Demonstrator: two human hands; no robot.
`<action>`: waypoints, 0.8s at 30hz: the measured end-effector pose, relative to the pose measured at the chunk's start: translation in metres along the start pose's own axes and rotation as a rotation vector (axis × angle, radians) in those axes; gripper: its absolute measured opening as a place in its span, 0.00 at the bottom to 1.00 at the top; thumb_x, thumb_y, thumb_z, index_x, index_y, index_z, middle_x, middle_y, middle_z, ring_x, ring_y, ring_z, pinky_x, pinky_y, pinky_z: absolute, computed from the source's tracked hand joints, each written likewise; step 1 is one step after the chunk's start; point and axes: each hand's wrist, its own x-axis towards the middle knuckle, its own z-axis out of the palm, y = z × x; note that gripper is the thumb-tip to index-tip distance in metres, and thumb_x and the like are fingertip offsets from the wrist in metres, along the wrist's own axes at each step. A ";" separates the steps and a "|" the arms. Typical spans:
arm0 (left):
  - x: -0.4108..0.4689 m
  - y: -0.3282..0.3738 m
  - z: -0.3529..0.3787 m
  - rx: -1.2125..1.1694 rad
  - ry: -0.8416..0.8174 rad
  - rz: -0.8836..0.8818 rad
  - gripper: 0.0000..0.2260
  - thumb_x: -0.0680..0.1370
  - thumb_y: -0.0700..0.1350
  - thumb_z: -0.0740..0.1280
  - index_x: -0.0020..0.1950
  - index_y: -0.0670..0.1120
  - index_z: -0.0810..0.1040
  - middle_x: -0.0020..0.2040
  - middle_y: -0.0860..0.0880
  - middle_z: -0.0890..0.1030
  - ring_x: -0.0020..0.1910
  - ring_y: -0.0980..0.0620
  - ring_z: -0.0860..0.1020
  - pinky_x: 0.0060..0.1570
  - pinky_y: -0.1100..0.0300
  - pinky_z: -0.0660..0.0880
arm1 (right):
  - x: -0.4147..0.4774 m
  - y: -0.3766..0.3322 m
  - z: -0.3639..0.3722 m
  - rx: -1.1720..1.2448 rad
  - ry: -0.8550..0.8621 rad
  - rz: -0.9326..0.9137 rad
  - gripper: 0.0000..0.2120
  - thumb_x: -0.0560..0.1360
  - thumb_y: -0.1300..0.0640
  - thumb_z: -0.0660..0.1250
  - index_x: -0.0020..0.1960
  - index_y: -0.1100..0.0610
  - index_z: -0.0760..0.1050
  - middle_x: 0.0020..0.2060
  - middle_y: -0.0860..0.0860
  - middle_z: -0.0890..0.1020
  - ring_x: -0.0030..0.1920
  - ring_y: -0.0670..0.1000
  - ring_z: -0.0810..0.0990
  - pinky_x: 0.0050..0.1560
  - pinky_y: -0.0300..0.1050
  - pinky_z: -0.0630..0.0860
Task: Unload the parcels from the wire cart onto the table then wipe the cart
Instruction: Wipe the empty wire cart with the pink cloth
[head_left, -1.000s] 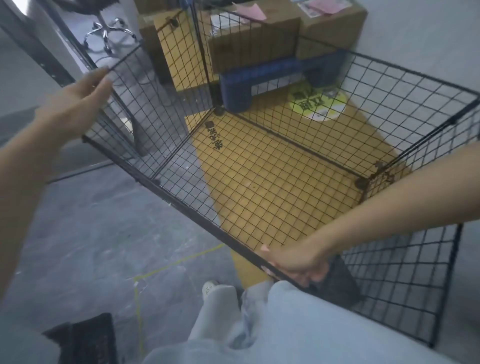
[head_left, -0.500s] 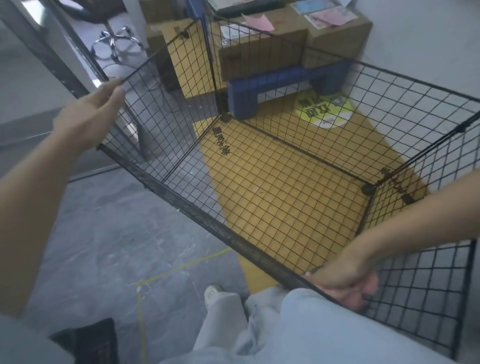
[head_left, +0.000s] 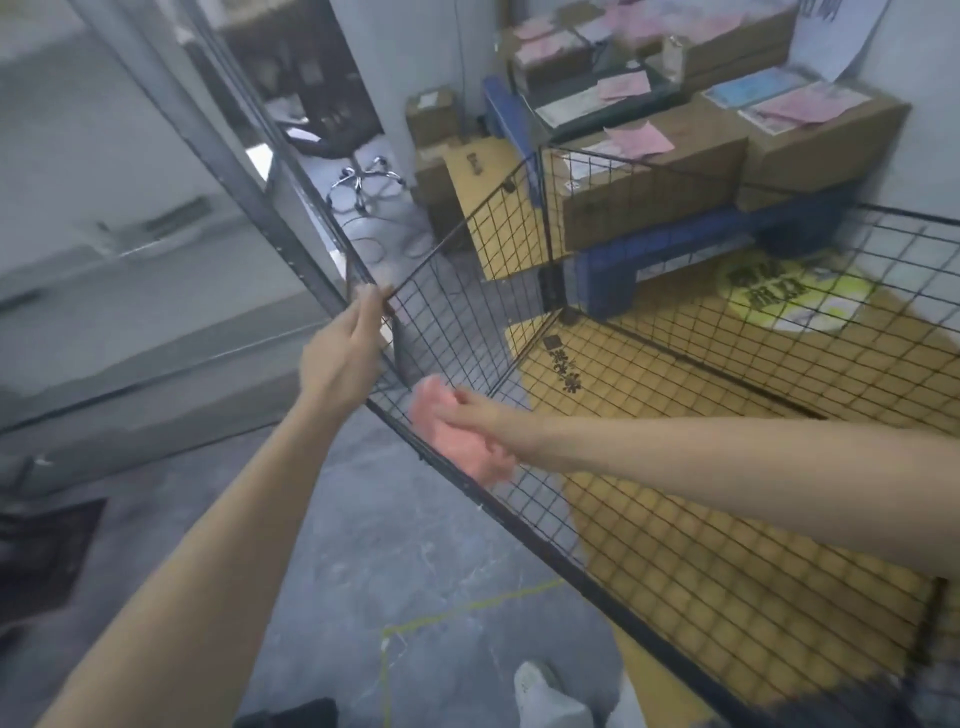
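Left grip (head_left: 338, 358) holds wire cart (head_left: 675, 571), right grip (head_left: 470, 422) cloth (head_left: 457, 453), over grey floor (head_left: 363, 545).

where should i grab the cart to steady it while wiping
Grip the cart by its top rail at the near left corner, from outside and above. The rail is thicker than the mesh, and two panels meet there, so it is likely stiffest. The left hand holds there, clear of the cloth.
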 end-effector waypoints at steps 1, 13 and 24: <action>-0.009 -0.001 0.002 -0.013 -0.008 0.015 0.32 0.74 0.72 0.38 0.70 0.64 0.69 0.63 0.48 0.79 0.64 0.44 0.74 0.65 0.48 0.67 | 0.006 -0.013 0.007 0.025 0.021 -0.041 0.24 0.80 0.46 0.59 0.73 0.51 0.60 0.58 0.49 0.74 0.56 0.51 0.77 0.58 0.50 0.76; -0.008 0.011 0.006 -0.078 -0.018 0.015 0.23 0.72 0.73 0.48 0.57 0.68 0.74 0.53 0.58 0.80 0.57 0.52 0.78 0.63 0.46 0.70 | 0.007 -0.035 0.018 0.065 0.142 -0.186 0.19 0.81 0.55 0.57 0.72 0.52 0.65 0.69 0.45 0.69 0.63 0.45 0.67 0.65 0.45 0.60; 0.000 0.002 0.008 -0.037 -0.070 0.025 0.27 0.69 0.77 0.50 0.64 0.70 0.70 0.59 0.56 0.79 0.59 0.49 0.78 0.62 0.44 0.72 | -0.058 -0.017 0.019 0.045 0.103 -0.034 0.12 0.82 0.52 0.57 0.63 0.55 0.67 0.51 0.57 0.83 0.28 0.47 0.66 0.32 0.42 0.59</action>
